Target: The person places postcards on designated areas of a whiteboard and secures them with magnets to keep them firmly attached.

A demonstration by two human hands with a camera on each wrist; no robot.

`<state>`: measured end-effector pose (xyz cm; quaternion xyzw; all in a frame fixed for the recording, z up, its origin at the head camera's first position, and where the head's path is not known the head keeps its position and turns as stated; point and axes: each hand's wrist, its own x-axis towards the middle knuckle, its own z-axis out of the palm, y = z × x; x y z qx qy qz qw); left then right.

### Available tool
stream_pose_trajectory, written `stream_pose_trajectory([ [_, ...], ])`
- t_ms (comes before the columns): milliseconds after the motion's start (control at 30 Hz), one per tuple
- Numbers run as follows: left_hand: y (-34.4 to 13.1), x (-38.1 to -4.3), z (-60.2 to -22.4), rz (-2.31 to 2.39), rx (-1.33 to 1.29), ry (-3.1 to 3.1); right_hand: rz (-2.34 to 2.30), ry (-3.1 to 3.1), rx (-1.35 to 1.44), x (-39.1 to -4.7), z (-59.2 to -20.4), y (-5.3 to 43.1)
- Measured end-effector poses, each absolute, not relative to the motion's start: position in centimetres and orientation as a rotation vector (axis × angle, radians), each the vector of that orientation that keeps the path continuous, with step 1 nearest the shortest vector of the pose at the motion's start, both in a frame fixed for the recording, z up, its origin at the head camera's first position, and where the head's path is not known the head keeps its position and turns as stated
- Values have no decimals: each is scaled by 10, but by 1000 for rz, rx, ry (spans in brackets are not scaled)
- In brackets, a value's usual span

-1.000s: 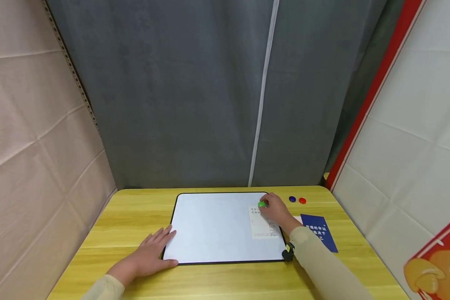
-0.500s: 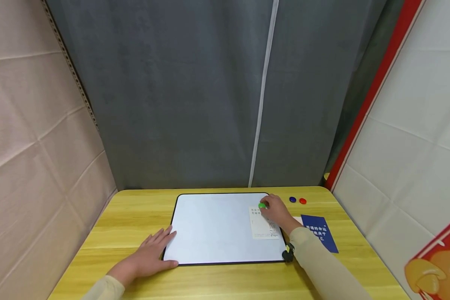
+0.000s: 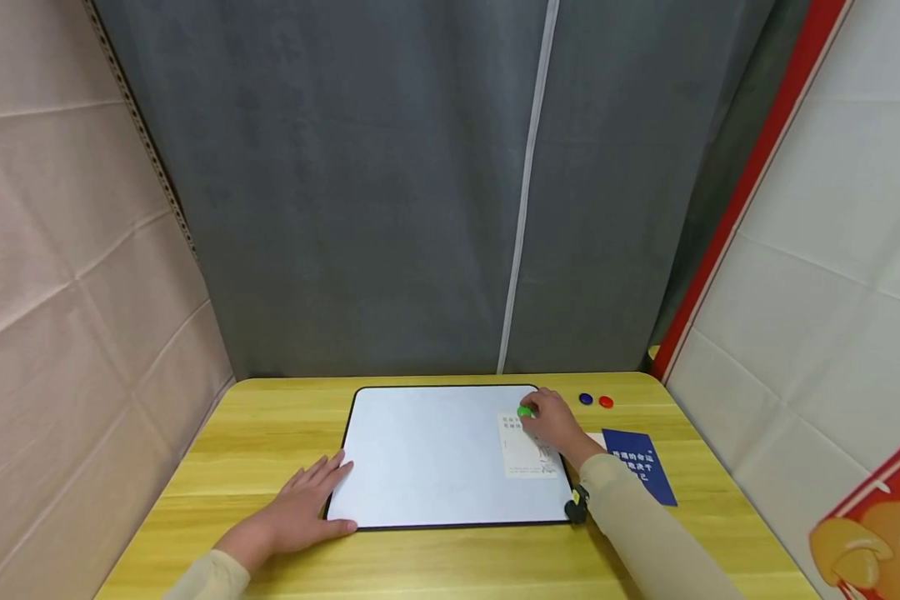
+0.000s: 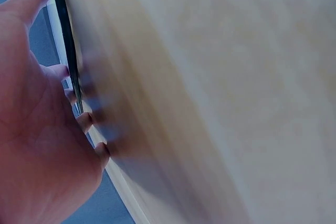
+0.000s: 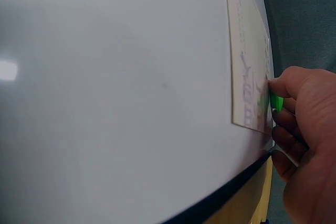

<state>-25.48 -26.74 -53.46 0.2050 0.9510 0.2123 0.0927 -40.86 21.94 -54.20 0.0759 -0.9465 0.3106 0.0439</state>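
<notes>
A whiteboard (image 3: 420, 458) with a black frame lies flat on the wooden table. My left hand (image 3: 303, 504) rests against its near left corner, fingers spread along the left edge and thumb at the front edge; the left wrist view also has this hand (image 4: 47, 114) beside the dark frame. Toward the board's right side lies a white printed card (image 3: 523, 454). My right hand (image 3: 553, 421) pinches a round green magnet (image 3: 523, 411) at the card's top. In the right wrist view, the thumb and a finger hold the green magnet (image 5: 276, 101) at the card (image 5: 249, 72), partly hiding it.
Right of the board, a blue magnet (image 3: 586, 399) and a red magnet (image 3: 606, 402) lie on the table (image 3: 435, 562). A dark blue printed card (image 3: 640, 465) overlaps a white one, partly behind my right arm. A grey curtain (image 3: 390, 208) hangs behind the table.
</notes>
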Motion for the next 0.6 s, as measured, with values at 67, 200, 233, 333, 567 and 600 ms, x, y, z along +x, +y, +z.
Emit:
stream_pose_trajectory([
  [67,-267,-255,-534,635,608,2818,952,-2893,240,-408,-542,220],
  [200,-267,-254,-533,630,606,2816,964,-2890,234,-408,-542,220],
  [233,-267,-254,-533,630,605,2816,965,-2890,231,-408,-542,220],
  [333,-266,-254,-533,632,601,2808,970,-2893,210,-407,-542,221],
  [567,-266,-254,-531,634,599,2819,979,-2897,203,-405,-539,221],
  [600,-266,-253,-531,633,597,2822,981,-2894,210,-404,-537,221],
])
